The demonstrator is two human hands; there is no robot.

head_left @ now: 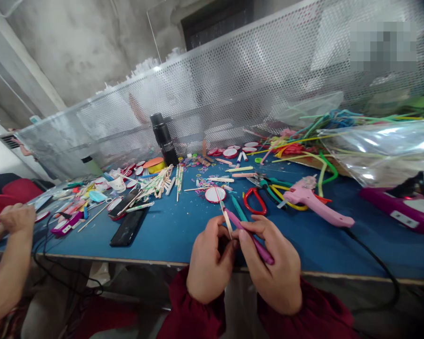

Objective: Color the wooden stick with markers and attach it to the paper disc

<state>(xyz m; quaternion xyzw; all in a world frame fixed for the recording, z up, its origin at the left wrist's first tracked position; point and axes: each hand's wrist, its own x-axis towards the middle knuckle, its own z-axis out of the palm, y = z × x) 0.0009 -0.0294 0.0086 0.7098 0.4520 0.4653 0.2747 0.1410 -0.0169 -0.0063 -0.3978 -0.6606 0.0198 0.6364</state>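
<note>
My left hand (212, 259) pinches a thin pale stick (228, 222) near the table's front edge. Close beside it, my right hand (273, 266) grips a purple pen-like tool (262, 249), slanted with its narrow end up and to the left. The fingertips of both hands almost meet, and what lies between them is partly hidden. Just beyond, a round white disc with a red rim (215, 194) lies flat on the blue table. A teal pen-like tool (237, 205) rests behind my right hand's fingers.
To the right lie red-handled pliers (255, 201), a pink glue gun (305, 195) with a black cord, and a purple device (403, 209). Leftward are a black phone (127, 229), a pile of sticks (159, 182) and a black bottle (164, 139). Another person's hand (17, 219) is at far left.
</note>
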